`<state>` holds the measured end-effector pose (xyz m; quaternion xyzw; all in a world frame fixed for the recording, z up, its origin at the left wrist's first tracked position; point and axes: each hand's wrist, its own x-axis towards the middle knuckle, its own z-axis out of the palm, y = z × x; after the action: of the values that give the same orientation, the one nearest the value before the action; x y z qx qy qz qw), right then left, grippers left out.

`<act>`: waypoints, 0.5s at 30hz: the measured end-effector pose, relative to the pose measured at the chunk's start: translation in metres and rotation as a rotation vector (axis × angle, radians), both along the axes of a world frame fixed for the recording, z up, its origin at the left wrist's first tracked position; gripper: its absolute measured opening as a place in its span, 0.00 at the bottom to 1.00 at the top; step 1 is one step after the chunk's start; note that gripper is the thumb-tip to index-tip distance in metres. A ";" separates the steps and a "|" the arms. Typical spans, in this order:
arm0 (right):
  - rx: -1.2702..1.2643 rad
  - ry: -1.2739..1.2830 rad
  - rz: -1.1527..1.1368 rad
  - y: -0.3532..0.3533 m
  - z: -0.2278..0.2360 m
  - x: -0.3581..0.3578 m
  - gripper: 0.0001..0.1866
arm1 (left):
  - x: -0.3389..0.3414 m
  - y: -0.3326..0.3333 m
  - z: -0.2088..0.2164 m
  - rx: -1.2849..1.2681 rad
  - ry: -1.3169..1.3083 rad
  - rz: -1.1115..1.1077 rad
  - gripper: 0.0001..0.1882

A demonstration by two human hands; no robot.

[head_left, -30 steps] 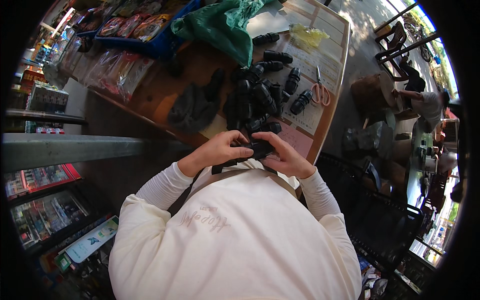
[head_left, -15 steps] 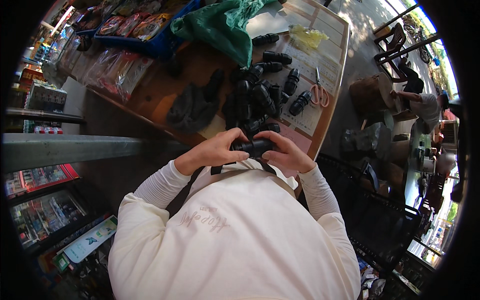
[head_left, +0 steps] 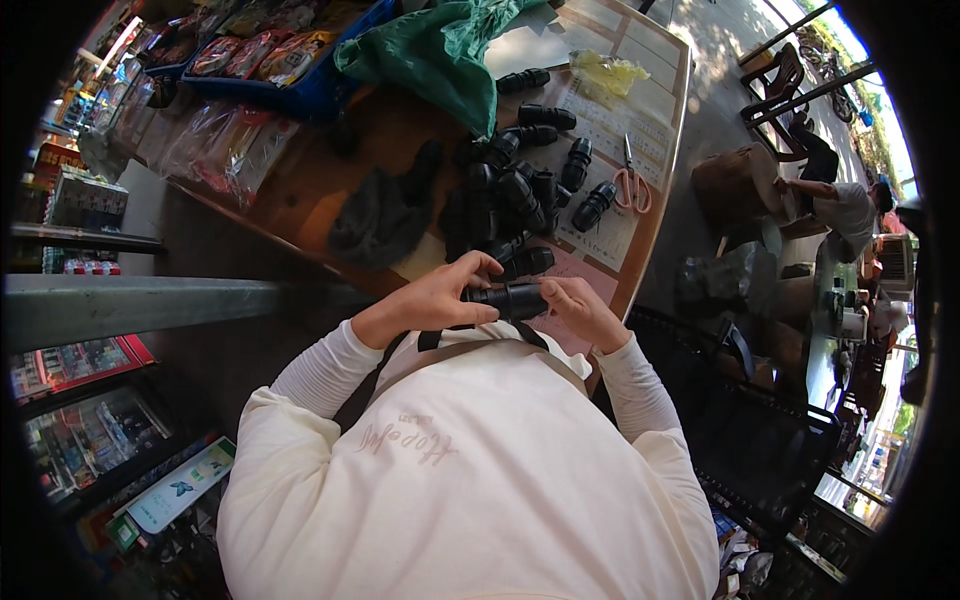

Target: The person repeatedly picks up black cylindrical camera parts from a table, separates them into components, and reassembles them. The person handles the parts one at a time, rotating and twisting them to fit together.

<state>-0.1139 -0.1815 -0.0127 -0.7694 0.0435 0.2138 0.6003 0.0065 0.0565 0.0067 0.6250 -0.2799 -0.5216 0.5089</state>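
Note:
Close to my body, at the table's near edge, a black ribbed plastic pipe coupling (head_left: 512, 299) lies sideways in my hands. My left hand (head_left: 440, 298) is closed around its left end, thumb below and fingers above. At the right end my right hand (head_left: 583, 308) is closed, its thumb and curled fingers against the coupling's end. Just beyond it lies another black coupling (head_left: 528, 262). A heap of several similar couplings (head_left: 490, 195) sits farther up the table, with a dark grey cloth or glove (head_left: 375, 220) to its left.
Scissors with pink handles (head_left: 632, 188) lie on the table's right side, near a crumpled yellow plastic bag (head_left: 608, 73). A green sack (head_left: 440, 60) and a blue crate of packets (head_left: 290, 95) are at the back. A metal bar (head_left: 180, 312) crosses at left; a black chair (head_left: 750, 430) stands right.
My right thumb has come up, and the right fingers have shifted and curled at the coupling's right end, uncovering more of it. My left hand keeps its grip.

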 end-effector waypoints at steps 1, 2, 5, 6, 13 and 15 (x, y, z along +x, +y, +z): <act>-0.024 -0.055 -0.063 0.004 0.008 0.000 0.18 | 0.000 0.000 0.000 0.002 0.013 0.008 0.32; -0.043 -0.156 -0.119 0.014 0.017 -0.002 0.20 | -0.001 0.000 0.002 0.004 0.027 0.017 0.33; -0.083 -0.260 -0.087 0.015 0.032 -0.003 0.25 | 0.000 0.002 -0.001 -0.002 0.006 0.012 0.34; -0.084 -0.183 -0.088 0.005 0.024 -0.003 0.22 | 0.000 0.002 -0.001 -0.007 -0.011 0.000 0.34; -0.098 -0.243 -0.150 0.022 0.032 -0.001 0.17 | -0.002 0.001 0.002 -0.032 0.026 0.032 0.35; -0.284 -0.114 0.080 0.003 0.032 0.003 0.17 | -0.003 0.002 0.001 -0.021 0.007 0.004 0.35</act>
<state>-0.1112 -0.1781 0.0195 -0.8585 0.0084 0.1853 0.4781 0.0040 0.0582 0.0074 0.6181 -0.2824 -0.5200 0.5175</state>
